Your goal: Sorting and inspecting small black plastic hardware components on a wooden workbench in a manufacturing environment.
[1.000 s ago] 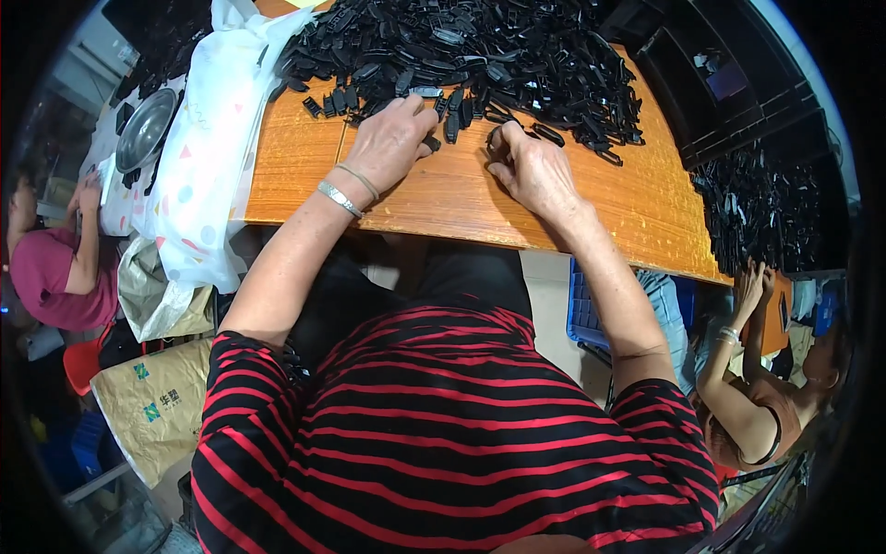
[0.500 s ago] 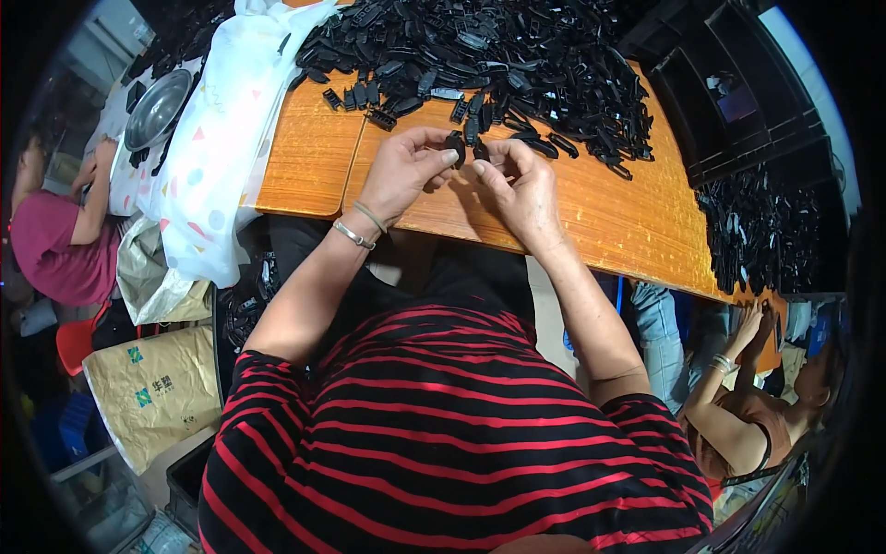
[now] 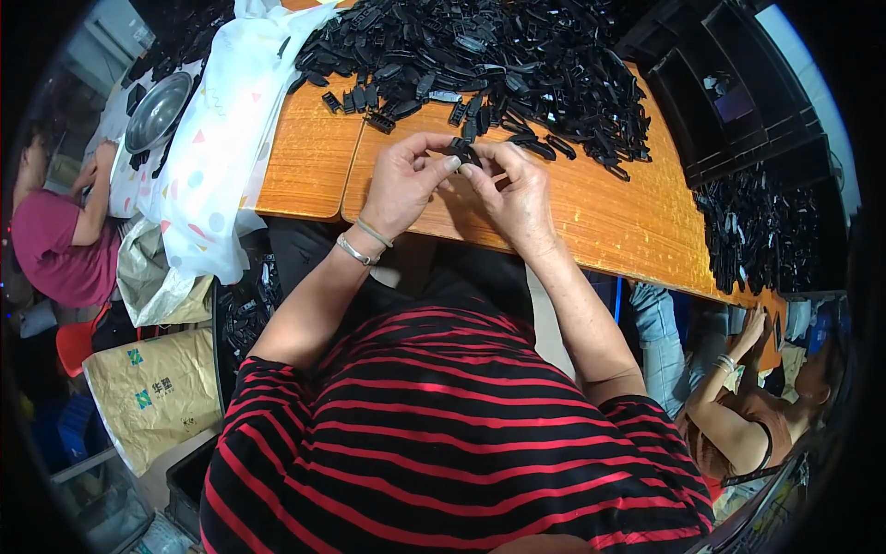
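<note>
Over the table's near edge, my left hand point(image 3: 399, 189) and my right hand point(image 3: 519, 198) meet fingertip to fingertip. Each is closed in a pinch on a small black plastic part point(image 3: 463, 148); the two parts touch, and fingers cover much of them. I cannot tell whether they are joined. Just beyond my fingers lie a few loose black parts point(image 3: 472, 122), at the near fringe of a large pile of black plastic parts point(image 3: 480, 60). Some of these are long and curved, others short and blocky.
The wooden table point(image 3: 609, 217) carries the pile. On its left hangs a patterned white plastic sheet point(image 3: 212, 138), beside a metal bowl point(image 3: 159, 113). Black bins point(image 3: 752, 88) and more black parts point(image 3: 761, 231) stand at right. One person point(image 3: 65, 245) sits left, another point(image 3: 738, 425) right.
My hands have come closer together. The two black parts, held apart before, now touch between my fingertips.
</note>
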Action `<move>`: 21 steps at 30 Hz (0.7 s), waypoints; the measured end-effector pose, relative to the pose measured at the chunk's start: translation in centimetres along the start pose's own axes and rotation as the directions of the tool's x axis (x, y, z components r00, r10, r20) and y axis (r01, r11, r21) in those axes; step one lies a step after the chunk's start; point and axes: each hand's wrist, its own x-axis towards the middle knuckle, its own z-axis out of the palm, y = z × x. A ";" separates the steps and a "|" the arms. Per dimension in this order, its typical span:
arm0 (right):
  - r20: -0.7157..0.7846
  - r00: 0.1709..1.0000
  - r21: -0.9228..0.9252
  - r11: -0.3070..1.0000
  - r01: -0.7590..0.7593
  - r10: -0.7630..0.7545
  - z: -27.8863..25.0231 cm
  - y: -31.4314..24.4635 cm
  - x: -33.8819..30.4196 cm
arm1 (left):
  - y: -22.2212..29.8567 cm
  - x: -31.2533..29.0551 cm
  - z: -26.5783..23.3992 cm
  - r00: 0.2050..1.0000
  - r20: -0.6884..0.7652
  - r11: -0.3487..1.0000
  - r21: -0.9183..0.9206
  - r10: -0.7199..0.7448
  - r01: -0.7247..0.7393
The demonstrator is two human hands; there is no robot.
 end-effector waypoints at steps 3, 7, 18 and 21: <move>0.006 0.999 -0.091 0.995 0.033 -0.033 0.4 0.3 -0.4 | -0.6 -0.4 0.3 0.999 -0.023 0.997 -0.060 0.044 -0.045; -0.033 0.988 -0.130 0.981 0.146 -0.151 1.1 -0.3 -1.4 | -1.4 -1.7 0.5 0.999 -0.018 0.996 -0.072 0.043 -0.044; 0.003 0.998 0.026 0.997 0.069 -0.069 3.1 -2.1 -3.4 | 0.7 -3.2 0.8 0.994 0.057 0.988 -0.124 0.094 -0.086; -0.013 0.998 0.143 0.987 0.066 -0.065 4.1 -3.3 -3.7 | 1.6 -3.6 0.3 0.991 0.056 0.988 -0.103 0.124 -0.118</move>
